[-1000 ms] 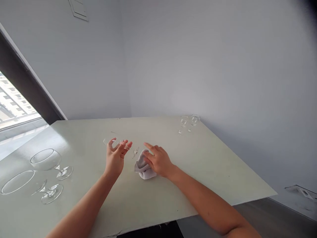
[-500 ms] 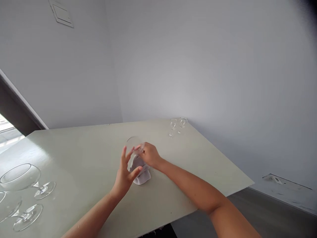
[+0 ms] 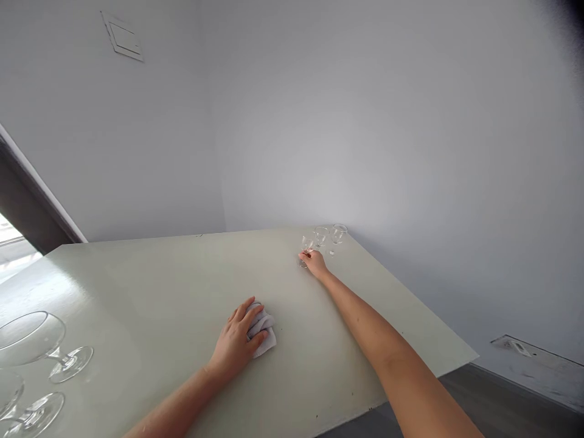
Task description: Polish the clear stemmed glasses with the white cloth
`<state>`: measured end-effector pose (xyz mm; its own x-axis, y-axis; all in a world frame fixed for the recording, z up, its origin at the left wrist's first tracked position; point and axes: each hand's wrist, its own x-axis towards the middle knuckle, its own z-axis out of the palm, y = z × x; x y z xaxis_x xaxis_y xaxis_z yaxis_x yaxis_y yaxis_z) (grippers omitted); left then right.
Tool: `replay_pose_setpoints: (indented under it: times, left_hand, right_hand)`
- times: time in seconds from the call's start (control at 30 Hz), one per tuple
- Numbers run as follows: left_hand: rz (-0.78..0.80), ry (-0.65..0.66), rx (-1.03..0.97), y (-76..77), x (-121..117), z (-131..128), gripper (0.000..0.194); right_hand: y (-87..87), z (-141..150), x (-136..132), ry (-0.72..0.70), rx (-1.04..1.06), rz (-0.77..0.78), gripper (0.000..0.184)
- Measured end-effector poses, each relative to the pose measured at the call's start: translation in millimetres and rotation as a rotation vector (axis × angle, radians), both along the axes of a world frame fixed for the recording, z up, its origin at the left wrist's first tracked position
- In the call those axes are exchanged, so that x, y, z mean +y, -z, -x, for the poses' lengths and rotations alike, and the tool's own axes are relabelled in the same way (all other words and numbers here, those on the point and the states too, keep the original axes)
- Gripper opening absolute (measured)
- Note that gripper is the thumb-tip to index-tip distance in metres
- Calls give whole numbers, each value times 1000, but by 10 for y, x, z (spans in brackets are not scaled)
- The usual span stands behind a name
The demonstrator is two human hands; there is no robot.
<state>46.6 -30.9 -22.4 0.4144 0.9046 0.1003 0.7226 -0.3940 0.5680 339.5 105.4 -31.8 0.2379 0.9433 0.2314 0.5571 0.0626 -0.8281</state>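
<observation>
Right hand [image 3: 314,263]: fingertips pinching a small stemmed glass [image 3: 307,243] below its bowl — two o'clock from the left hand [image 3: 235,342]. Left fingers spread over a crumpled cloth [image 3: 265,337] on the table [image 3: 159,280]. Two similar glasses [image 3: 321,235] stand at the right hand's one o'clock — larger glasses [image 3: 43,340] at the left's nine.

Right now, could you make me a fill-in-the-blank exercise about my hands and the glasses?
The left hand touches a pale cloth; the right hand grips a stemmed ____.
Beyond the right hand stand ____ other glasses.
The two glasses at the picture's left edge are touched by ____ hand.

Missing words: glass; two; neither.
</observation>
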Motion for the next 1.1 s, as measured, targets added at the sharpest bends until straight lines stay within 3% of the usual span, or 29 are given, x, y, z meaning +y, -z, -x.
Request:
replay_pose_setpoints:
  times: [0.27, 0.7, 0.9, 1.1]
  left_hand:
    - [24, 2, -31, -17, -11, -6, 40]
    - [5, 11, -59, 17, -7, -8, 38]
    - [8, 5, -122, -24, -39, -20, 41]
    - [1, -125, -316, -145, -66, 2, 47]
  right_hand:
    - [-7, -157, 195, 35, -35, 62, 24]
    - [16, -82, 418, 207, -171, 143, 21]
    - [59, -150, 305, 240, -226, 116, 17]
    - [159, -131, -48, 247, -210, 39, 45]
